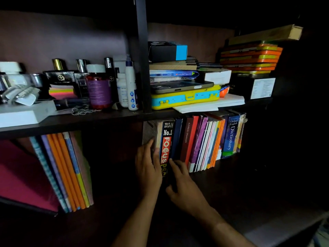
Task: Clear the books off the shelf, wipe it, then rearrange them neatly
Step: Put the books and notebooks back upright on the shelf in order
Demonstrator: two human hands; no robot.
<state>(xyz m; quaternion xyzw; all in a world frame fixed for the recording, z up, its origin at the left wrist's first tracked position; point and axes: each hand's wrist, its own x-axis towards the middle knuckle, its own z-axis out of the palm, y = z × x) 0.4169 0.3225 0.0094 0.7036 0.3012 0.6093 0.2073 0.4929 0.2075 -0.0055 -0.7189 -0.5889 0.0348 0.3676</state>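
2 hands are at work in the head view, both set against the same black "Focus" book [166, 148] at the left end of the upright row of books [204, 141]. Left hand [146, 166] lies on the book's left side, fingers fairly straight and reaching up along the pale pages of the volume beside it; right hand [185, 186] sits just to the right, fingers curled at the foot of the spine with the thumb low, so the book appears pinched between the 2 hands rather than gripped by either alone. Whether the book is clear of the shelf board [231, 184] cannot be told; that area is in deep shadow. Risk 1: drawing this end book out removes the row's left support, and the navy volume [178, 138] and those right of the hands may topple leftward into the gap. Risk 2: a squeeze hold on a heavy book could slip. Risk 3: directly above the hands, loose white papers [210, 104] and a yellow case [185, 99] overhang the upper shelf edge [106, 118]; lifting the book high could knock them. Well left of the hands, a second leaning stack [67, 168] stands already tilted and unsupported. Judgement: clearing is at an early stage.
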